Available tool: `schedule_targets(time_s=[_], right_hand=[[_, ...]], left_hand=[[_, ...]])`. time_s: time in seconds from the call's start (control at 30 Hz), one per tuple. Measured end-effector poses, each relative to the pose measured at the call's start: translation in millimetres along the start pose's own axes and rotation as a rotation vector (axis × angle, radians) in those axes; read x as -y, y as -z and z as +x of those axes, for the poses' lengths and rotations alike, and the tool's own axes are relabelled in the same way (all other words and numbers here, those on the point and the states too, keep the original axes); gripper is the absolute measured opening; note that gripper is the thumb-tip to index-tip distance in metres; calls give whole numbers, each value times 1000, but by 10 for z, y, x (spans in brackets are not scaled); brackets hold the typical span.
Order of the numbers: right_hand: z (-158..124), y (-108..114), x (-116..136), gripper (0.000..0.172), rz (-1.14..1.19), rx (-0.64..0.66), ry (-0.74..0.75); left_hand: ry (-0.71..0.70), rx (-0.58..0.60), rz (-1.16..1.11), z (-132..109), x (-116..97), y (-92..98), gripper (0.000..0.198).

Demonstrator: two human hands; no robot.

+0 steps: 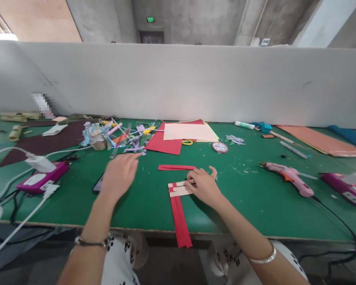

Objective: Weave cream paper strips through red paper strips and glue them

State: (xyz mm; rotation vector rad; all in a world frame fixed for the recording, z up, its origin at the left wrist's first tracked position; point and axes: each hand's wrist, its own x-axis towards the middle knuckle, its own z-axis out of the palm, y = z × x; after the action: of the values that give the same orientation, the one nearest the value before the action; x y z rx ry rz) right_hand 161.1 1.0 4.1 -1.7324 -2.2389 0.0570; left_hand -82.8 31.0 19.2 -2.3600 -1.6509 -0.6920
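Note:
Woven paper strips lie near the table's front edge: cream strips (178, 191) cross red strips (179, 221), whose lower ends hang past the edge. My right hand (204, 185) rests on the right ends of the cream strips, fingers bent over them and the little finger raised. Just above lies a separate red strip (175, 168), close to its fingertips. My left hand (120, 174) hovers over the left part of the table with its index finger stretched out towards the purple and green paper scraps (136, 142). Beneath that hand, a phone (97, 185) is partly hidden.
Red sheets (166, 142) and a pale pink sheet (182, 131) lie at the back, over yellow-handled scissors (187, 142). A pink glue gun (287, 176) and its cord are on the right. Purple power strips (44, 178) with white cables stand left and right. A grey partition (178, 83) closes the back.

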Motion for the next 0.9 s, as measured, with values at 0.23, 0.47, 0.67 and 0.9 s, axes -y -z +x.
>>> schedule_targets(time_s=[0.23,0.47,0.67,0.9], right_hand=[[7,8,-13,13,60,-8,-6],[17,40,-66,11,112,44,3],[44,17,-38,11,112,46,4],[42,-38,13,9,99,45,-10]], left_hand=[[225,62,118,160,472,71,33],[-183,215,-154,-64,-534,98,38],[-281,393,-49,-410,-883,-202,52],[-299,343,-58,-477,-797,-316,52]])
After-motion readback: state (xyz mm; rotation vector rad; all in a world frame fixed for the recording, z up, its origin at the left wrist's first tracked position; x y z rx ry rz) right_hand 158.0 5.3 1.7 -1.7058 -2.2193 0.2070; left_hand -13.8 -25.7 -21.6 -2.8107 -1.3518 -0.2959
